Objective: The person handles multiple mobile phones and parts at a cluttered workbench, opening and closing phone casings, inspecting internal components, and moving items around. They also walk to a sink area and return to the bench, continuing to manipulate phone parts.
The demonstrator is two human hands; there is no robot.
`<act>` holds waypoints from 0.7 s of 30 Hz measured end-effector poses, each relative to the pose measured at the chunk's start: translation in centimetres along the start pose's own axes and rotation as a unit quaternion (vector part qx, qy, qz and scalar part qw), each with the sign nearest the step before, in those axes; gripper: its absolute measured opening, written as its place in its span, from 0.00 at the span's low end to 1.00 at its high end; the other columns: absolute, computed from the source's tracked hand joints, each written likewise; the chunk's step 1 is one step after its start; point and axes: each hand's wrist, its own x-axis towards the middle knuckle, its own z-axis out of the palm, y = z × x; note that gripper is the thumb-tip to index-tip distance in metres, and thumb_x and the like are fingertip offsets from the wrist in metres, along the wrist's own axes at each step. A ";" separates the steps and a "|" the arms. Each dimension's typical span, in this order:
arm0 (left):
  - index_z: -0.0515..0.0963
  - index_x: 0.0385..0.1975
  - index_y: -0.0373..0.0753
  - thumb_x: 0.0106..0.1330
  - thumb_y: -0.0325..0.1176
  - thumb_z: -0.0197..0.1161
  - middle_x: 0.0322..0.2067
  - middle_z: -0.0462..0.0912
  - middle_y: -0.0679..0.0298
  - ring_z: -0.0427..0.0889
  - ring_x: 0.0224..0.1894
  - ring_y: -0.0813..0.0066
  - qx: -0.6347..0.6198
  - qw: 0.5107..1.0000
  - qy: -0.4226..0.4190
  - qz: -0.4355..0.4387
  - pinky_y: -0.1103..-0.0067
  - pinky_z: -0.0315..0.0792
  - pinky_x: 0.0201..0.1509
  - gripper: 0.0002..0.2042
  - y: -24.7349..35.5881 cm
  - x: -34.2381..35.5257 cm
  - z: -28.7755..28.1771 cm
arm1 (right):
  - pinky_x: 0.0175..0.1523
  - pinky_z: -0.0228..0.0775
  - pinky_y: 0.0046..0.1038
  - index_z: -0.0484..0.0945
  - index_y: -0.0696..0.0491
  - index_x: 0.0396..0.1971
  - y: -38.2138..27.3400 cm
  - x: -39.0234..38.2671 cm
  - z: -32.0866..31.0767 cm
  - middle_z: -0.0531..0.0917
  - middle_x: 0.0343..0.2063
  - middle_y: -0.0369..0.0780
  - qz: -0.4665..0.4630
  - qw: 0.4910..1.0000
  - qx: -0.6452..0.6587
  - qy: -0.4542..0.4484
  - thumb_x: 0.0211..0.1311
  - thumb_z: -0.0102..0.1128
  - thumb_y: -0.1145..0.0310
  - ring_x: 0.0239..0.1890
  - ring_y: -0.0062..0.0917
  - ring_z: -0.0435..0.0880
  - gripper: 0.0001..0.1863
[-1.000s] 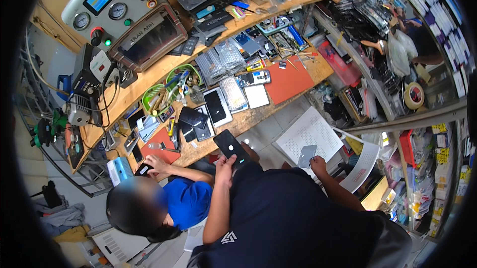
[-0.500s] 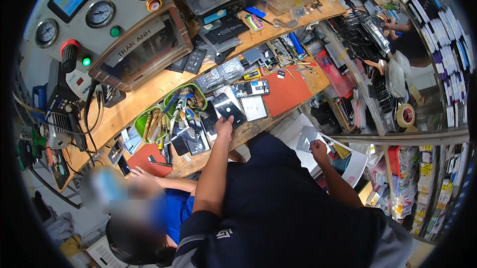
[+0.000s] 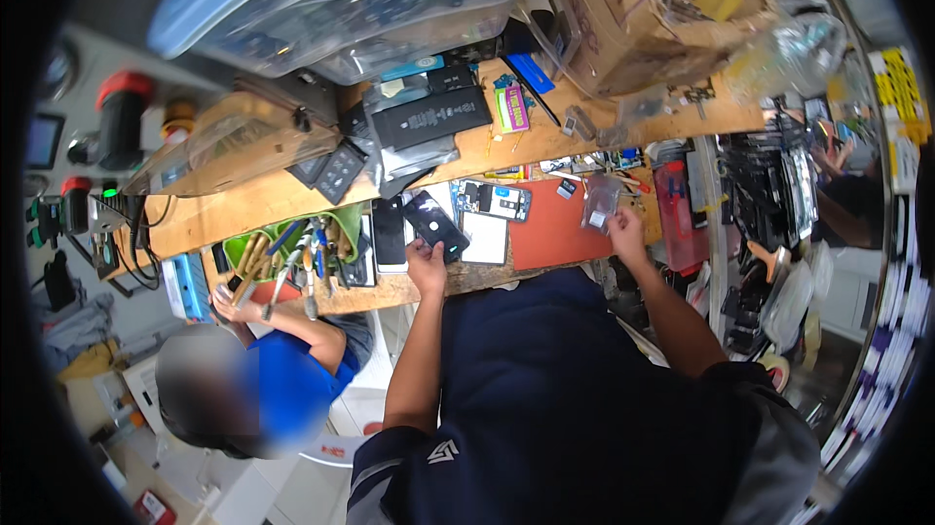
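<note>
A dark smartphone [image 3: 435, 224] lies tilted in my left hand [image 3: 427, 268], whose fingers close on its lower edge. My right hand [image 3: 626, 233] pinches a small clear plastic bag [image 3: 602, 196] above the right end of an orange mat [image 3: 557, 236]. Something pale shows low in the bag, too small to name. Between my hands an opened phone [image 3: 497, 202] with bare inner parts lies on the bench. Just below it is a flat white square [image 3: 485, 239]. Another dark phone [image 3: 390, 233] rests left of the one I hold.
On the left, a green basket [image 3: 292, 241] holds brushes and tools. Beside it a co-worker in a blue shirt [image 3: 292, 384] has hands at the bench. Black flat packs [image 3: 429, 121], a plastic bin [image 3: 351, 9] and a cardboard box [image 3: 633, 18] occupy the upper shelf.
My right hand has brought the clear bag from beside the bench to above the orange mat. My left hand still grips the smartphone. The view has shifted.
</note>
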 end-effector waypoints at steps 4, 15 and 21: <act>0.78 0.42 0.32 0.66 0.31 0.68 0.31 0.85 0.55 0.86 0.33 0.66 0.006 0.996 0.081 0.042 0.72 0.79 0.42 0.11 -1.5 -2.2 -1.0 | 0.28 0.64 0.24 0.80 0.58 0.34 0.8 9.7 -2.9 0.76 0.20 0.31 -0.027 0.999 -0.022 -0.008 0.66 0.63 0.70 0.23 0.14 0.73 0.06; 0.81 0.39 0.36 0.71 0.38 0.66 0.31 0.85 0.53 0.85 0.30 0.65 0.002 0.977 -0.152 -0.150 0.71 0.76 0.37 0.11 -18.9 -22.1 -7.9 | 0.43 0.77 0.38 0.81 0.61 0.39 -4.4 0.6 -3.1 0.85 0.33 0.47 0.013 0.866 -0.261 -0.426 0.66 0.65 0.60 0.36 0.39 0.86 0.17; 0.76 0.35 0.34 0.75 0.32 0.56 0.28 0.80 0.59 0.77 0.32 0.69 -0.027 0.988 -0.021 -0.148 0.72 0.73 0.41 0.08 -18.0 -25.3 -8.2 | 0.45 0.76 0.38 0.79 0.59 0.35 -1.4 -8.4 -3.2 0.84 0.34 0.50 -0.010 0.844 -0.230 -0.484 0.69 0.61 0.63 0.40 0.47 0.84 0.12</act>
